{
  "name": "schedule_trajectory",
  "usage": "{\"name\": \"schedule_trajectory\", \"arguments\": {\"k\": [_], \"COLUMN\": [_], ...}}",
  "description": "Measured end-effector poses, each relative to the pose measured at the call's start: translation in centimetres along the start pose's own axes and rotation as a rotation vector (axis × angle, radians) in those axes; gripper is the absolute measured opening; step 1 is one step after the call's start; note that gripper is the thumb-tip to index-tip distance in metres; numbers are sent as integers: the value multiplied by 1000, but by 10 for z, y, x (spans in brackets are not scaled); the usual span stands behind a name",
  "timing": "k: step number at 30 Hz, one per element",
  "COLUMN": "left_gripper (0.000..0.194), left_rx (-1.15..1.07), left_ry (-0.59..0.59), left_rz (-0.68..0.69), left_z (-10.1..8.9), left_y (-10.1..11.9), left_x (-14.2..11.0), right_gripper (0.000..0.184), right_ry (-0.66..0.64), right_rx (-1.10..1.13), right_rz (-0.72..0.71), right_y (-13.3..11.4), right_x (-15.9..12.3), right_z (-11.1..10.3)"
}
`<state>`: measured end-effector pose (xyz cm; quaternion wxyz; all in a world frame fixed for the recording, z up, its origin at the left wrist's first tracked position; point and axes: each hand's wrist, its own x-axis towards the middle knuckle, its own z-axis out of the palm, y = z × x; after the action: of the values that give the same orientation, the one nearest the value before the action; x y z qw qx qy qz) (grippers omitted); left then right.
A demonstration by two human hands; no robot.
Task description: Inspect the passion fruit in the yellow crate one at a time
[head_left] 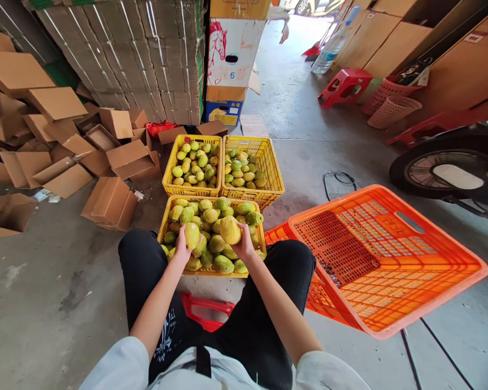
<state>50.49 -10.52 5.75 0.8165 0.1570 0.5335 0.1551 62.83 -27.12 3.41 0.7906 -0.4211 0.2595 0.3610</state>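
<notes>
My left hand (182, 245) is closed around a green-yellow fruit (192, 235), possibly a papaya or guava; its exact kind is unclear. A larger, yellower fruit (230, 230) rests in the grip of my right hand (246, 242). Both are held above the front yellow crate (211, 272), which is filled with similar green and yellow fruit (217, 244). Behind it stand two more yellow crates, the left one (192, 190) holding smaller-looking fruit and the right one (273, 168) partly filled.
To my right, an orange crate (427, 260) leans tilted on another orange crate. Cardboard boxes (117, 157) lie heaped at the left, below stacked flattened cartons (126, 54). A motorbike wheel (435, 168), red stool (345, 86) and large water bottle (331, 51) are on the right.
</notes>
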Motion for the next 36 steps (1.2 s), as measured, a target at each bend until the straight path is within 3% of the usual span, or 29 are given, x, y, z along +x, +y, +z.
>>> {"name": "schedule_trajectory", "arguments": {"k": [4, 10, 16, 22, 26, 31, 36], "left_gripper": [47, 50, 21, 13, 20, 32, 42], "left_rx": [52, 136, 149, 76, 35, -7, -62], "left_ry": [19, -9, 5, -33, 31, 18, 11], "left_rz": [-22, -38, 7, -30, -30, -49, -95], "left_z": [4, 5, 2, 1, 2, 2, 3], "left_y": [1, 3, 1, -1, 1, 2, 1], "left_x": [-6, -12, -7, -6, -6, -3, -5], "right_gripper": [25, 32, 28, 29, 29, 34, 34], "right_ry": [-74, -105, -125, -104, -99, -103, -17], "right_rx": [7, 57, 7, 1, -38, -106, -96], "right_rz": [14, 32, 66, 41, 43, 47, -14], "right_y": [0, 0, 0, -2, -2, -2, 0], "right_x": [1, 2, 5, 3, 0, -1, 3], "right_z": [-2, -5, -7, -6, -5, -5, -4]}}
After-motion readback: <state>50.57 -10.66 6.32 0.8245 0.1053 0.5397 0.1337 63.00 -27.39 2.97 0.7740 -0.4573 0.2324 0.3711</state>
